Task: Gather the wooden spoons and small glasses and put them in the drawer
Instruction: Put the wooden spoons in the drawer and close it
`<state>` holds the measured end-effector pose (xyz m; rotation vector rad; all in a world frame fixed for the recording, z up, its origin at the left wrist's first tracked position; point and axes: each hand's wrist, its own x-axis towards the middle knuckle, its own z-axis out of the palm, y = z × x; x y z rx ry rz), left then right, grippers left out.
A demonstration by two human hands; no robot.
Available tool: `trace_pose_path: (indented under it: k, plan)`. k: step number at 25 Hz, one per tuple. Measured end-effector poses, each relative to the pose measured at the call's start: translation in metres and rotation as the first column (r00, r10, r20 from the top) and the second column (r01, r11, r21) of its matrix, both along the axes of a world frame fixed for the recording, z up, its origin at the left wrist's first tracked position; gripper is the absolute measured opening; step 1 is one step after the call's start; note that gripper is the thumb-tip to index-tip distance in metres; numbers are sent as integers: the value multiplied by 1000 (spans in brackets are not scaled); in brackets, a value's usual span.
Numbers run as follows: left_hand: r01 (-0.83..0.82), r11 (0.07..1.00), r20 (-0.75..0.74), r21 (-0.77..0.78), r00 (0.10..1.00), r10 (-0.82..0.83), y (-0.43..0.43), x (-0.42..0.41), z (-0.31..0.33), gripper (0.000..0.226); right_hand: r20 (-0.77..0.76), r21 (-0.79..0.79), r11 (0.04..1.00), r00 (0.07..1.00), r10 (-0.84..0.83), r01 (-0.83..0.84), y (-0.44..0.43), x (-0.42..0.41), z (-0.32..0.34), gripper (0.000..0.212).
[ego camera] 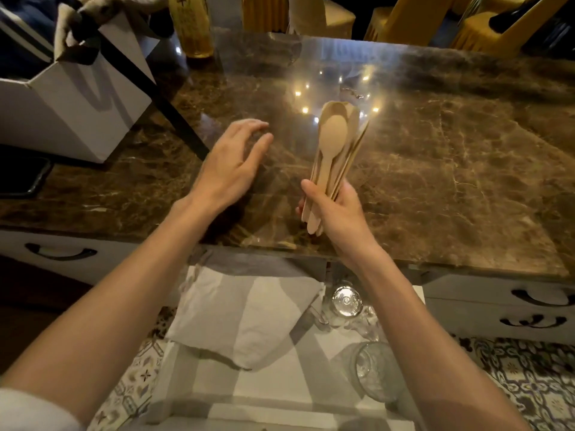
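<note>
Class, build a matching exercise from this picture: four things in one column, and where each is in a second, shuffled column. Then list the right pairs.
Things:
1. spoons
2. glasses
3. white box
4. left hand

Places:
A. in the open drawer
B. open, above the tabletop
C. at the table's far left
D. bunched in the right hand

Pairs: 1-D, 2-A, 3-C, 4-B
</note>
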<state>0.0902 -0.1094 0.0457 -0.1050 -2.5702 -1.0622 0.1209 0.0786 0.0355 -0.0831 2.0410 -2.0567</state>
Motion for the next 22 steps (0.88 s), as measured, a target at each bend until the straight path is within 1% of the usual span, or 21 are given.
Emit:
trace_pose_path:
  k: [2, 4, 6, 7, 8, 9, 10, 11, 12, 13, 14, 15, 16, 19, 22]
  plan:
    - [1, 974, 93, -227, 995, 20, -16, 13, -24, 42, 79, -85, 996, 996, 42, -35, 4, 26, 3, 17]
    - [34, 914, 113, -404, 994, 13, -25, 23, -44, 46, 142, -94, 987, 980, 141, -128, 3, 64, -5, 12]
    - [57, 865, 131, -498, 991, 10, -28, 29, -56, 51, 228, -91, 971, 945, 236, -221, 3, 107, -22, 8]
    - [59, 855, 140, -516, 990, 17, -29, 29, -59, 53, 265, -60, 960, 923, 280, -274, 2, 126, -31, 8]
    - [55, 854, 147, -518, 989, 26, -29, 29, -61, 54, 280, 14, 936, 900, 333, -351, 1, 141, -43, 9]
    - [56, 857, 157, -512, 987, 30, -29, 28, -61, 56, 272, 158, 874, 871, 408, -459, 2, 150, -55, 10]
    - [60, 860, 169, -506, 985, 31, -29, 28, -61, 57, 271, 349, 749, 826, 495, -564, 3, 154, -67, 13]
    - [63, 861, 178, -504, 984, 32, -29, 28, -62, 57, 299, 522, 569, 761, 576, -636, 4, 155, -80, 18]
    - [64, 859, 178, -507, 983, 32, -28, 28, -62, 58, 355, 632, 387, 695, 626, -671, 6, 155, -93, 24]
    - [61, 856, 177, -514, 984, 36, -28, 30, -62, 58, 414, 680, 244, 637, 650, -691, 5, 156, -103, 29]
    - [57, 852, 178, -520, 983, 43, -28, 31, -62, 58, 458, 699, 141, 590, 665, -702, 4, 158, -113, 33]
    - [54, 849, 180, -526, 982, 49, -28, 33, -62, 58, 478, 710, 68, 551, 685, -701, 0, 161, -121, 35]
    - [53, 847, 184, -528, 981, 53, -28, 34, -62, 58, 480, 722, 21, 522, 705, -692, -5, 164, -127, 34]
    - [52, 849, 190, -525, 980, 57, -26, 36, -61, 58, 463, 755, -63, 462, 756, -653, -25, 169, -142, 29]
    - [48, 853, 196, -519, 978, 64, -27, 36, -61, 57, 438, 806, -121, 446, 780, -580, -47, 170, -153, 31]
